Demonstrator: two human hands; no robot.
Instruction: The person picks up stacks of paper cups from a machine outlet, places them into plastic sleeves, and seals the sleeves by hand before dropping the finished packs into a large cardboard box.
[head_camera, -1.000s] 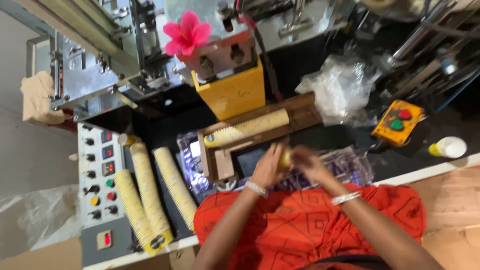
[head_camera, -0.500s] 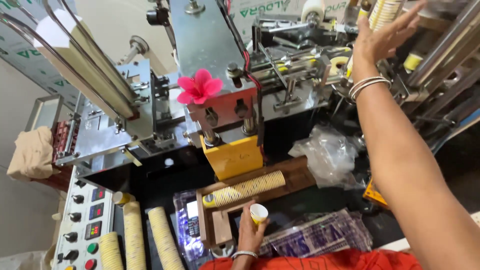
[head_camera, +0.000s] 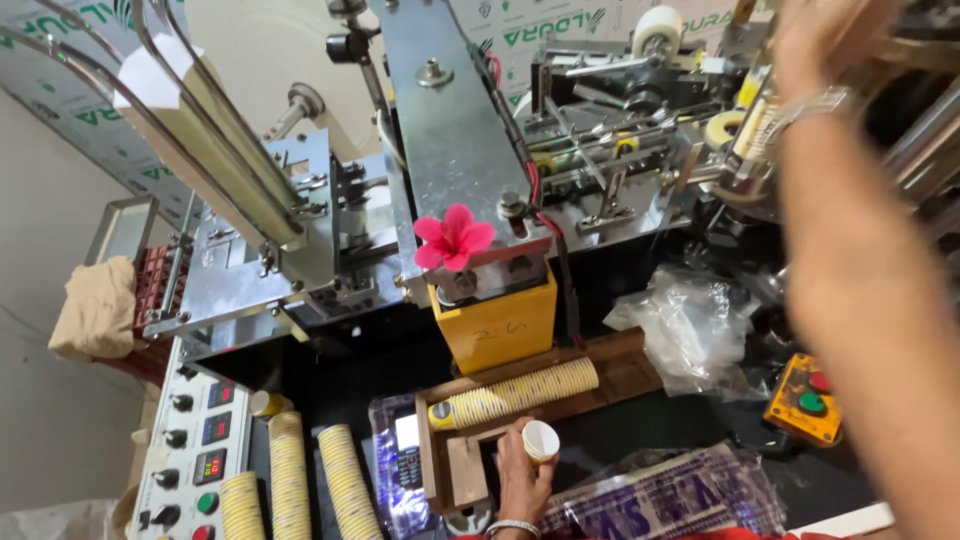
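A small paper cup (head_camera: 541, 440) is held upright in the left hand (head_camera: 520, 480) near the wooden tray (head_camera: 610, 370), while the blurred right hand (head_camera: 815, 40), its finger spread indiscernible, is raised toward the machine (head_camera: 640, 140) far right, where careful reaching seems called for.

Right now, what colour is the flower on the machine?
Bright pink flower, sitting atop the yellow block; the head view shows it.

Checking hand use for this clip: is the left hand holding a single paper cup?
Yes, the left hand grips one small paper cup in its fingers, just below the lying stack of cups.
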